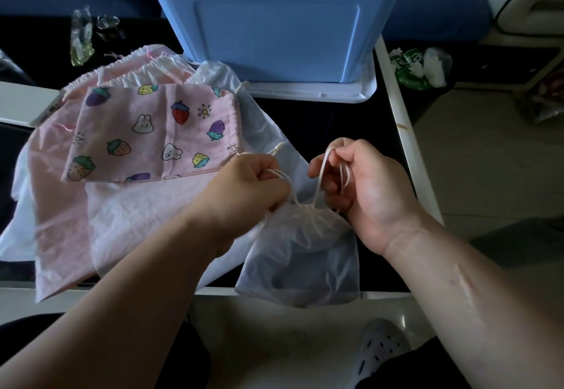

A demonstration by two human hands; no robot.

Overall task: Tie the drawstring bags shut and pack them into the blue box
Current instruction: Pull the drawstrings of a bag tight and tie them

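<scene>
Both hands work a sheer white mesh drawstring bag [300,254] lying at the near edge of the dark desk [323,120]. The left hand [247,187] grips one cream cord end [279,173]; the right hand [363,181] pinches the other cord loop [320,175]. The pale blue plastic box [274,19] stands behind, beside a pink strawberry-and-rabbit print bag [152,132].

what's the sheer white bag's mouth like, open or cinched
Cinched shut: the sheer white bag is gathered tight at the drawstring, held by left hand and right hand.
</scene>
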